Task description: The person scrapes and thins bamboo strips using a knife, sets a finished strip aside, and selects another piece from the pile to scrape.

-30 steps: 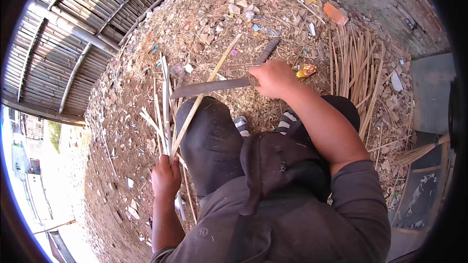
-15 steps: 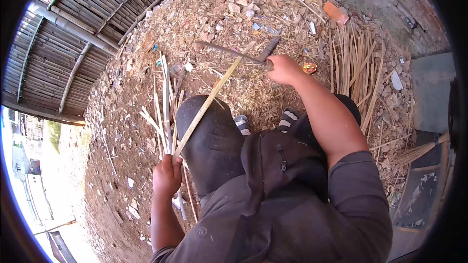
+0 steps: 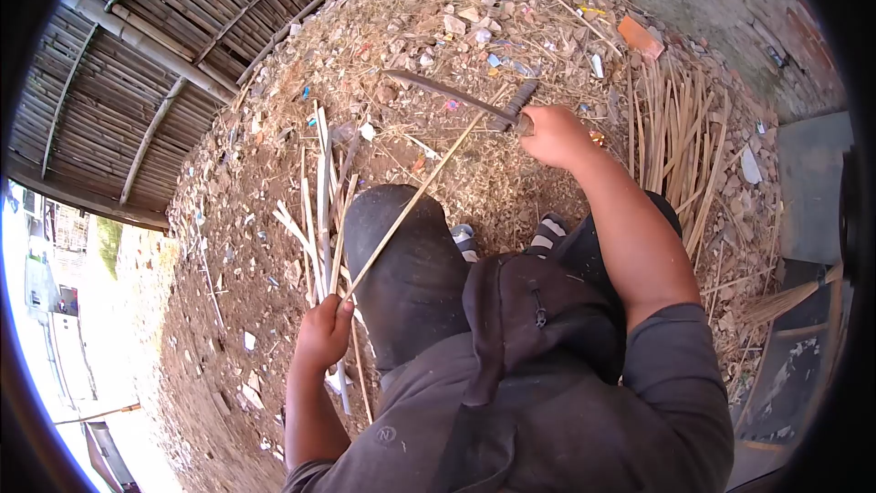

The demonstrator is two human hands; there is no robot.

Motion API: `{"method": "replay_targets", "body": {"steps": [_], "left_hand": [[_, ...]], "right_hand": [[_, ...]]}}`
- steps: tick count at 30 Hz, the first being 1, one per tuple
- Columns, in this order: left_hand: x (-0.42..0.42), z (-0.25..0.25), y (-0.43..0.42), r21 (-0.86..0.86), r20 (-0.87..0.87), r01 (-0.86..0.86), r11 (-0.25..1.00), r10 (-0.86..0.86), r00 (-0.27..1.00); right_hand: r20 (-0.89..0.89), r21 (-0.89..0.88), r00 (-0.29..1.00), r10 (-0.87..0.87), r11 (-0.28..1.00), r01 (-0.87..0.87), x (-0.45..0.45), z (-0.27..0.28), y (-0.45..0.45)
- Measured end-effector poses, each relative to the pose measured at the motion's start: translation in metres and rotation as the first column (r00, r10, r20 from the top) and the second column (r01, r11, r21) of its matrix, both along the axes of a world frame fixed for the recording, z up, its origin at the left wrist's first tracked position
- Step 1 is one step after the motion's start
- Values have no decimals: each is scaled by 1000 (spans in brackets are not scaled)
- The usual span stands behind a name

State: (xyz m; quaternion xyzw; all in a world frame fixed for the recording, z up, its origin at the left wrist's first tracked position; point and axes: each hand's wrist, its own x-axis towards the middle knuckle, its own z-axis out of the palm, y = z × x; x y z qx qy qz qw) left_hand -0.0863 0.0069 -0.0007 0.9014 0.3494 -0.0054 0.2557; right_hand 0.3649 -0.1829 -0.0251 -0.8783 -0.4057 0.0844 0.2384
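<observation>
My left hand [image 3: 324,333] is closed around the near end of a long bamboo strip [image 3: 418,198], which slants up over my left knee. In my right hand [image 3: 555,137] is the handle of a long-bladed knife [image 3: 452,93]. Its blade points left and lies across the strip near the far end; whether they touch, I cannot tell. Just beyond the right fist is a dark, ridged bar [image 3: 522,99], partly hidden by the knife. Several pale bamboo strips [image 3: 325,192] lie beside my left knee, their lower part behind the left hand.
A heap of split bamboo strips [image 3: 675,128] lies to the right, below a brick [image 3: 641,38] near the wall. A bamboo-pole panel [image 3: 137,64] stands at upper left. Shavings, stones and litter cover the ground. A broom-like bundle [image 3: 785,301] is at far right.
The strip in my left hand has turned from its broad face to a narrow edge. The knife still crosses it near the far end. The whole view has shifted slightly.
</observation>
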Motion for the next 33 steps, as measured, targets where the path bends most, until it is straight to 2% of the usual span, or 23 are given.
{"method": "replay_targets", "body": {"steps": [3, 4, 7, 8, 11, 12, 16, 19, 24, 26, 30, 33], "left_hand": [[8, -2, -5, 22, 6, 7, 1000, -7, 1000], [11, 2, -5, 23, 3, 14, 1000, -14, 1000], [12, 12, -5, 11, -17, 15, 1000, -14, 1000], [11, 11, -2, -1, -25, 18, 1000, -18, 1000], [15, 11, 1, 1, -40, 27, 1000, -27, 999], [17, 10, 1, 9, -31, 37, 999, -36, 999], [27, 8, -2, -93, 2, 14, 996, -14, 1000], [22, 4, 3, -121, -15, 23, 992, -25, 1000], [22, 7, 1, -122, -52, 5, 993, -11, 999], [26, 11, 1, -152, -101, -14, 988, -1, 995], [35, 1, -1, -105, -40, 57, 993, -61, 997], [35, 0, 0, -131, -62, 26, 991, -35, 997]], "right_hand": [[33, -43, 979, 202, 979, -201, -34, -1, 9], [29, -173, 971, 237, 958, -228, -46, 3, 14], [22, -100, 962, 272, 958, -268, -38, -8, 18], [4, -8, 980, 199, 980, -199, -27, -21, 18], [-112, 58, 994, -12, 998, 19, -2, -30, 17], [-117, -61, 993, -29, 998, 22, -7, -13, 14], [9, -96, 976, 216, 972, -214, -34, -7, 14], [65, -138, 948, 311, 944, -300, -46, 12, 13], [20, -17, 987, 157, 987, -157, -28, -5, 13], [41, -124, 978, 207, 972, -200, -31, 6, 14], [65, -281, 934, 353, 904, -322, -39, 34, 19], [-119, -77, 977, 177, 979, -187, -3, -14, 21]]}}
